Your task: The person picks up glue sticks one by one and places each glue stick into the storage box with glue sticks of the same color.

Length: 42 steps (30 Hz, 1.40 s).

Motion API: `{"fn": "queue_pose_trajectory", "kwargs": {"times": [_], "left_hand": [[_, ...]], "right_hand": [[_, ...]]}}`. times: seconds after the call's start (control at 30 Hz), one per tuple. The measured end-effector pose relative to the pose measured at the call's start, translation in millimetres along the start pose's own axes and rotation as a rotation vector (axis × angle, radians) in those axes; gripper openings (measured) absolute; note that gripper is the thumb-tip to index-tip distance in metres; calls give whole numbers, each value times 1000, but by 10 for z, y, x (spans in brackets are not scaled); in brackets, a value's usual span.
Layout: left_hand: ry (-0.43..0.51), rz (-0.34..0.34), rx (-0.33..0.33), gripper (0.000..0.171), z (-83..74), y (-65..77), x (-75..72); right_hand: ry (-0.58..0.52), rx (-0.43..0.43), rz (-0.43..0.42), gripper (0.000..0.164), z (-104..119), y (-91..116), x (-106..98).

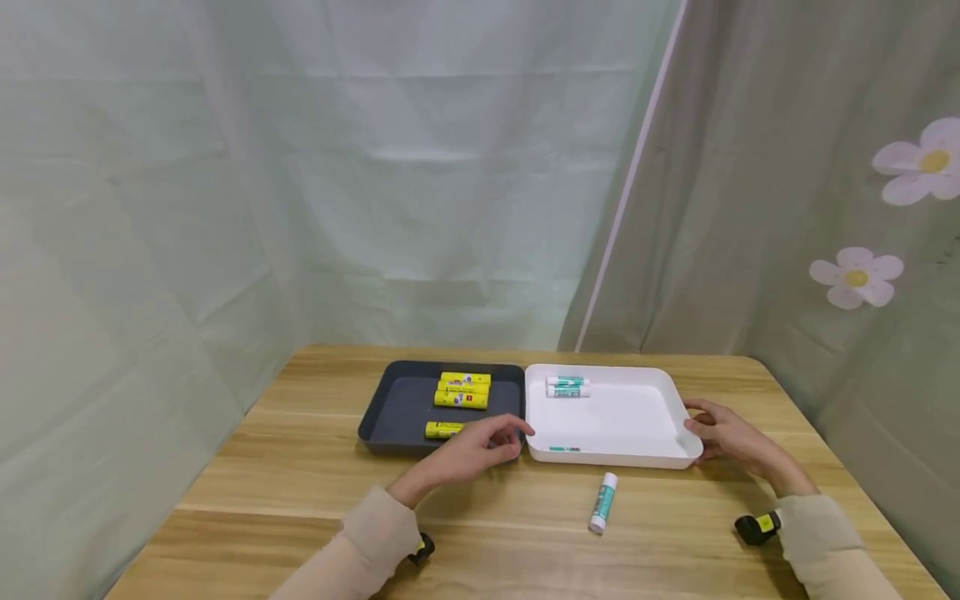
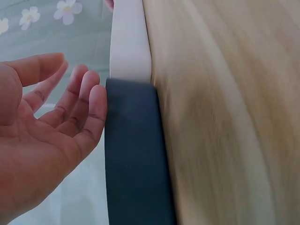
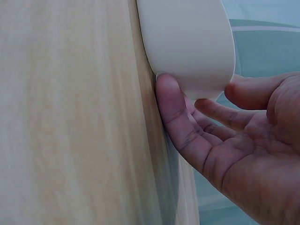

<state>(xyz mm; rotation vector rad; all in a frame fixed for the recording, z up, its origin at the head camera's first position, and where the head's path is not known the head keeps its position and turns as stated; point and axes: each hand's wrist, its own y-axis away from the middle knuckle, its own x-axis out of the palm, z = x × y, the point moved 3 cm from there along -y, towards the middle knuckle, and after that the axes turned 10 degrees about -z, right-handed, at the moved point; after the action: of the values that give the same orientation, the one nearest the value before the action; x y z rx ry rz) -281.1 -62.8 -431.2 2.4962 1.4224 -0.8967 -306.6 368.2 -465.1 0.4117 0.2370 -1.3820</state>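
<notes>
My right hand [image 1: 727,437] grips the right end of the white tray [image 1: 622,458], its thumb at the rim and its fingers curled against the side, as the right wrist view shows. My left hand [image 1: 480,446] hovers where the two trays meet, fingers loosely bent and holding nothing. Its index fingertip overlaps the white tray's rim; contact cannot be told. Inside the white tray lie two white-and-teal glue sticks [image 1: 568,391] at the back and another glue stick [image 1: 562,449], mostly hidden by the front wall. Yellow tubes [image 1: 461,400] lie in the dark grey tray [image 1: 390,417].
One more white-and-teal glue stick [image 1: 603,503] lies on the wooden table [image 1: 262,500] in front of the white tray. The trays stand side by side, touching. Behind the table hangs a pale curtain [image 1: 450,192], with printed flowers at the right.
</notes>
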Motion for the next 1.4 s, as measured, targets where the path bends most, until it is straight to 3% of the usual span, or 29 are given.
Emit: {"fn": "queue_pose_trajectory", "kwargs": {"times": [0.23, 0.73, 1.13, 1.4], "left_hand": [[45, 24, 27, 26, -85, -1, 163], [13, 96, 13, 30, -230, -42, 587], [-132, 83, 55, 30, -351, -91, 819], [-156, 77, 33, 35, -439, -100, 943]], "right_hand": [[-4, 3, -3, 66, -2, -5, -3], [-6, 7, -6, 65, 37, 12, 4], [-3, 5, 3, 65, 20, -7, 1], [-5, 3, 8, 65, 17, -2, 6]]}}
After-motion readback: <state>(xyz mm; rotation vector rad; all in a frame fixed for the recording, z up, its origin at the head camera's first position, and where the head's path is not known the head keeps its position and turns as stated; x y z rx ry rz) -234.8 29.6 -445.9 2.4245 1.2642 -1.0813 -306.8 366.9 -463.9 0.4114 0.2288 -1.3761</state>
